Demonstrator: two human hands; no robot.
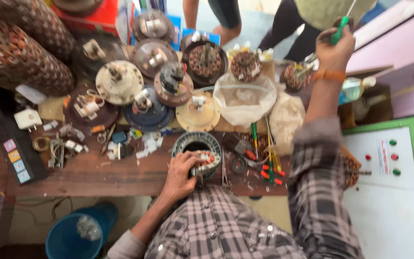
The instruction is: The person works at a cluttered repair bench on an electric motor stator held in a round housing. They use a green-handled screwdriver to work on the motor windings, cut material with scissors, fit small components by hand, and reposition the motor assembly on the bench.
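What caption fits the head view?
Left hand steadies a ring-shaped motor stator on the workbench; right hand lifts a green-handled tool.

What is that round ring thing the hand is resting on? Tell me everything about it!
The round ring is a grey metal motor part with a dark hole in the middle. Copper-coloured wire coils and pale wrapping show along its near right side. It lies flat at the front edge of the brown wooden workbench. The left hand rests on its near rim, fingers over the coils. Small tools lie just to its right.

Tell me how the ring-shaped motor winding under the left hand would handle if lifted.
The winding ring looks like metal and copper, so probably heavy for its size and stiff. Lying flat on the wooden bench, it is unlikely to roll. The left hand grips its rim.
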